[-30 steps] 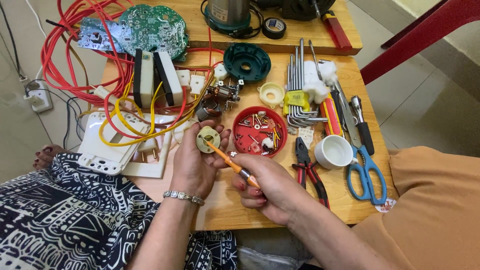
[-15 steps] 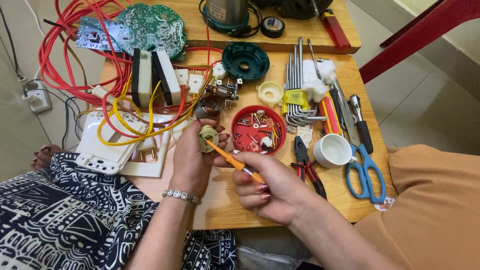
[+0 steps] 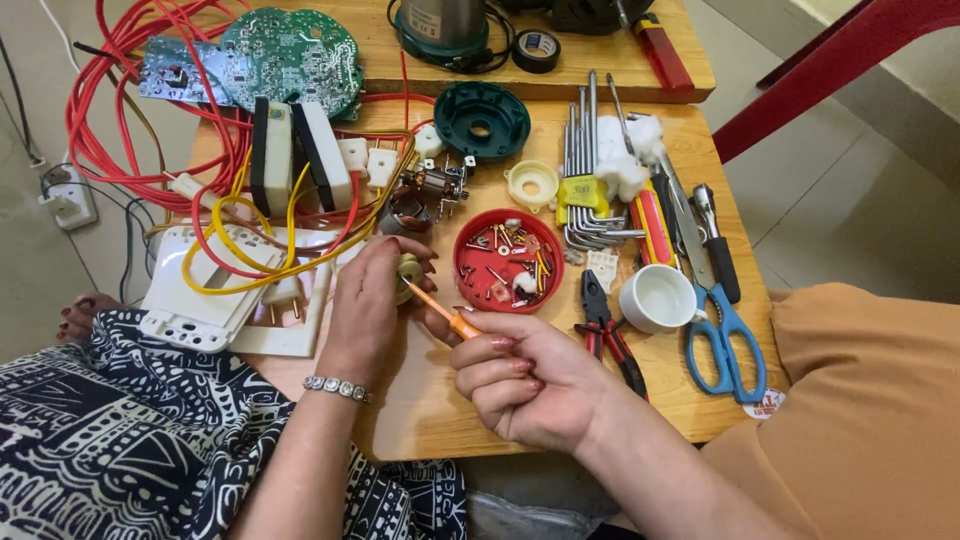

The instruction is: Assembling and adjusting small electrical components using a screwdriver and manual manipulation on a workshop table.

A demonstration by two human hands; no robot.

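Observation:
My left hand (image 3: 368, 305) grips a small cream round plastic part (image 3: 408, 272) just above the wooden table (image 3: 420, 410). My right hand (image 3: 525, 375) holds an orange-handled screwdriver (image 3: 450, 318), its tip pressed into that cream part. The red round lid (image 3: 510, 260) holding several small screws and bits lies just right of the part. A silver bracelet circles my left wrist.
Red and yellow wires (image 3: 250, 240) loop over a white socket plate (image 3: 215, 290). Green circuit boards (image 3: 285, 55), a teal round cap (image 3: 482, 120), a hex key set (image 3: 585, 190), red pliers (image 3: 610, 330), a white cup (image 3: 657, 298) and blue scissors (image 3: 725, 340) crowd the table.
Both hands have shifted slightly toward the table's front edge. The cream part has turned in my left hand so less of its face shows; the screwdriver stays against it.

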